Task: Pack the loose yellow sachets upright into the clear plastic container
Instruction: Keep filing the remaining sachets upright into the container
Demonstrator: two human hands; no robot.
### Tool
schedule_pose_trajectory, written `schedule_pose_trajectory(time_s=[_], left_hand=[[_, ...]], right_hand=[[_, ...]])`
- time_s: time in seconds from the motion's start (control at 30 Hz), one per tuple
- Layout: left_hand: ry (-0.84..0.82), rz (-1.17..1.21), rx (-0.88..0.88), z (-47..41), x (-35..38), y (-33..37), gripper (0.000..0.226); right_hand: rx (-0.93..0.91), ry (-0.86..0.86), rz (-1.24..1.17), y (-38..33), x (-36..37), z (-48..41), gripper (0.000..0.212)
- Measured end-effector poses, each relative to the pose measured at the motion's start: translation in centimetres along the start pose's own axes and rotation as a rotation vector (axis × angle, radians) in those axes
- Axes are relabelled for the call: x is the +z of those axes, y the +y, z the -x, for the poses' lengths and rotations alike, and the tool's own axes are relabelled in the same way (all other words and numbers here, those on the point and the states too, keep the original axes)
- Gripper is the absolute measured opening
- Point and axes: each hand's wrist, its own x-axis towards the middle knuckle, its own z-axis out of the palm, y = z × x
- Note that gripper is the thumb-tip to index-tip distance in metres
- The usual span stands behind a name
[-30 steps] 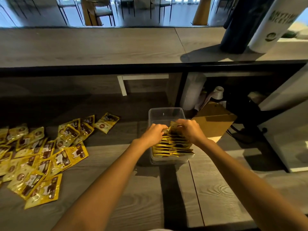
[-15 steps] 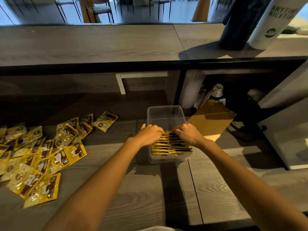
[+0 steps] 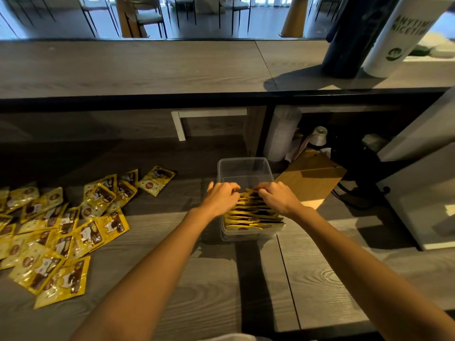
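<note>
White cup [image 3: 403,35] reads "ANYTIME NICETIME". Left hand [image 3: 220,199] and right hand [image 3: 277,199], fingers curled, pinch the rearmost upright sachets [image 3: 251,212] in the clear container [image 3: 246,168]. Loose sachets [image 3: 61,230] lie left on the counter [image 3: 320,279].

Clear plastic container [image 3: 246,168] half-filled with upright yellow sachets [image 3: 251,215]; loose sachets [image 3: 61,232] scattered flat leftward.

left hand [image 3: 221,198]: fingers curled, knuckles up | right hand [image 3: 277,196]: same, alongside, apart
</note>
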Motion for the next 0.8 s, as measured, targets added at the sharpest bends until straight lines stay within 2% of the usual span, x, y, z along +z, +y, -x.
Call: schedule_pose_trajectory(time_s=[0.13, 0.27, 0.43, 0.53, 0.63, 0.8], left_hand=[[0.082, -0.004, 0.001, -0.1, -0.3, -0.2, 0.037], [0.269, -0.030, -0.027, 0.5, -1.5, -1.0, 0.035], [0.499, -0.086, -0.134, 3.6, -3.8, -4.5, 0.033], [0.565, -0.068, -0.260, 6.3, -4.9, -7.9, 0.033], [0.571, -0.054, -0.414, 9.3, -5.5, -12.2, 0.032], [0.435, -0.064, -0.657, 13.5, -5.3, -20.4, 0.036]], right_hand=[[-0.021, 0.072, 0.038, -0.5, -0.1, 0.0, 0.031], [-0.123, 0.233, 0.135, -3.1, 0.3, 0.3, 0.028], [-0.276, 0.288, 0.103, -9.0, 3.1, 0.3, 0.032], [-0.331, 0.184, 0.113, -12.7, 6.0, 0.3, 0.037], [-0.404, 0.031, 0.161, -16.2, 10.0, 0.2, 0.032], [-0.506, -0.255, 0.284, -21.0, 17.7, -0.2, 0.047]])
